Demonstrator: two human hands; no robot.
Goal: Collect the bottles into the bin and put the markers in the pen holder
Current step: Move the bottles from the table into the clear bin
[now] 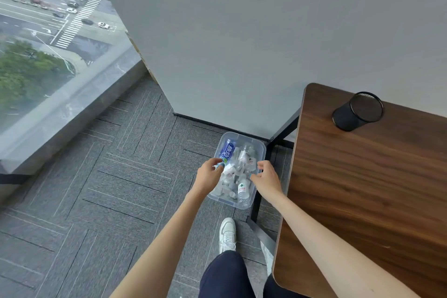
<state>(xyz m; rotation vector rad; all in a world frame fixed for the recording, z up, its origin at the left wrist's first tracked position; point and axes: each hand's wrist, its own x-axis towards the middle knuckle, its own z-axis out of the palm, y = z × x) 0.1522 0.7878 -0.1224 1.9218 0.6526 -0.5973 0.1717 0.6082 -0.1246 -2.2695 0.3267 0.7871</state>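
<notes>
A clear plastic bin [260, 146] sits low by the floor beside the table leg, filled with several clear water bottles [243, 191] and one blue-labelled bottle [227, 150]. My left hand [208, 175] curls over the bin's left rim. On the right rim, my right hand [267, 179] has its thumb and fingers closed on the edge. A black mesh pen holder [358, 111] stands on the wooden table [362, 189] near its far edge. No markers are in view.
A grey wall stands right behind the bin. The table's black metal leg [257, 201] runs along the bin's right side. My white shoe [227, 234] is on the grey carpet just in front of the bin. A floor-height window is at the left.
</notes>
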